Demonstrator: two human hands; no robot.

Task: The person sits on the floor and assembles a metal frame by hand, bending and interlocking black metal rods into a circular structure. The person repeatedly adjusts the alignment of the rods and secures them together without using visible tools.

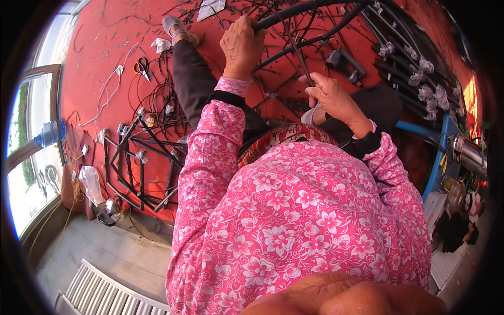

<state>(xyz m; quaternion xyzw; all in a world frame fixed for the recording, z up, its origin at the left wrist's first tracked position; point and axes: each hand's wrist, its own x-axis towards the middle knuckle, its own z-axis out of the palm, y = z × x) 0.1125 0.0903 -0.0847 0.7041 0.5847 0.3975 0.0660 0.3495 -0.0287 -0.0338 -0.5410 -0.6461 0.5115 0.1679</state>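
I sit on a red floor (94,63) in a pink flowered top. My left hand (241,44) is stretched forward and closed around a thick black tube (294,10) that curves off to the right. My right hand (333,97) is nearer my lap and pinches a thin dark rod (296,50) that slants up toward the tube. A second black tube (320,38) runs under the first. My left leg in dark trousers reaches out to a sandalled foot (176,29).
Scissors (142,66) and loose wires lie left of my leg. A folded black rod frame (139,157) lies by the floor's edge. Several black tubes with plastic-wrapped ends (415,68) are stacked at the right, by a blue frame (446,131) and a metal cylinder (470,152).
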